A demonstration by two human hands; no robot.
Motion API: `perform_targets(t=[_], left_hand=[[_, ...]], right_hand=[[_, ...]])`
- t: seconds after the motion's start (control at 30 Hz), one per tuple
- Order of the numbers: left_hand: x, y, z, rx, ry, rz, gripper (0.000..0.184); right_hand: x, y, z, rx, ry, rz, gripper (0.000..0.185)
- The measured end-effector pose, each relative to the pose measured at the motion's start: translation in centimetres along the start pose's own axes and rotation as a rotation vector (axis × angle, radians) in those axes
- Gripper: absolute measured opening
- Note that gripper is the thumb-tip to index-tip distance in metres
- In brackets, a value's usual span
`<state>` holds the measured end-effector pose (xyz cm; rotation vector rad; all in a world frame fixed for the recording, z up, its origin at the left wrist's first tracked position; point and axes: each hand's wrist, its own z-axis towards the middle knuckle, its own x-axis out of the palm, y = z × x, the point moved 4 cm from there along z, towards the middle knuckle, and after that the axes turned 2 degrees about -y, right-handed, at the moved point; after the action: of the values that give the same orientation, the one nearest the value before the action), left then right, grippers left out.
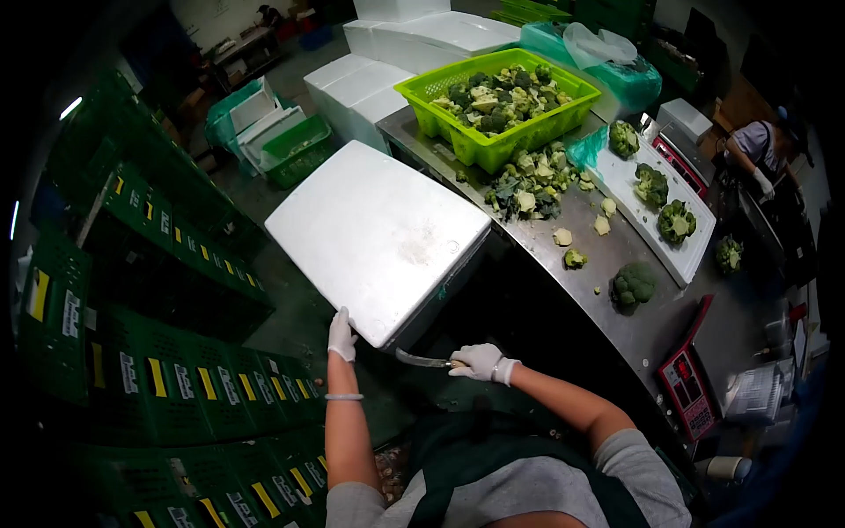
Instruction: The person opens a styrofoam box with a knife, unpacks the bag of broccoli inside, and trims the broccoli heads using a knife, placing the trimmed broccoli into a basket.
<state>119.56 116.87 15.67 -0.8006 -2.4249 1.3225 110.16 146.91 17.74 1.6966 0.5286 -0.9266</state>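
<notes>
Our left hand (341,336) touches the white foam box (374,238), grip unclear; our right hand (480,362) holds a curved knife (422,360). A slip could gouge the foam.

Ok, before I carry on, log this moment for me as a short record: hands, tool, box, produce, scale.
Left hand: gloved, at the near edge of the white box
Right hand: gloved, holding a knife
Blade: points toward the box's near corner; contact unclear
Box contents: not visible
Green basket: heaped with broccoli pieces
White tray: three broccoli heads
Steel table: trimmings beside the basket
Red scale: display lit, reading illegible
</notes>
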Motion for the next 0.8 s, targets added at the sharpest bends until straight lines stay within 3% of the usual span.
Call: perform_targets(t=[0.07, 0.13, 0.23, 0.33, 0.4, 0.47, 0.53, 0.6, 0.73, 0.8], left_hand=[[1.4, -1.0, 0.3, -0.066, 0.025, -0.252, 0.050], [1.5, -0.1, 2.5, 0.013, 0.132, -0.303, 0.054], [1.7, -2.5, -0.8, -0.132, -0.022, -0.390, 0.057], [1.0, -3.4, -1.2, -0.219, 0.015, -0.448, 0.061], [0.7, -2.0, 0.5, -0.178, 0.053, -0.408, 0.058], [0.2, -0.5, 2.5, -0.201, 0.107, -0.381, 0.055], [0.3, -1.2, 2.1, -0.220, 0.142, -0.369, 0.054], [0.5, -0.9, 2.2, -0.194, 0.122, -0.333, 0.052], [0.5, -2.3, 2.0, -0.259, 0.126, -0.492, 0.058], [2.0, -2.8, 3.3, -0.090, 0.373, -0.672, 0.058]], right_hand=[[0.9, 0.6, 2.9, -0.003, 0.126, 0.004, 0.035], [1.4, 0.5, 5.2, -0.007, 0.166, -0.006, 0.035], [-0.2, -1.3, 7.5, -0.023, 0.167, -0.085, 0.038], [-3.1, -3.1, 7.7, -0.119, 0.094, -0.051, 0.038], [-5.7, -6.5, 7.4, 0.090, 0.103, -0.036, 0.040], [-8.4, -10.8, 6.0, 0.165, 0.087, 0.011, 0.041], [-10.1, -14.1, 3.0, 0.399, 0.058, 0.199, 0.040], [-11.6, -15.3, -0.1, 0.648, -0.077, 0.058, 0.035], [-10.2, -11.6, -3.0, 0.688, -0.403, 0.613, 0.031], [-8.9, -9.4, -1.4, 0.709, -0.537, 0.775, 0.030]])
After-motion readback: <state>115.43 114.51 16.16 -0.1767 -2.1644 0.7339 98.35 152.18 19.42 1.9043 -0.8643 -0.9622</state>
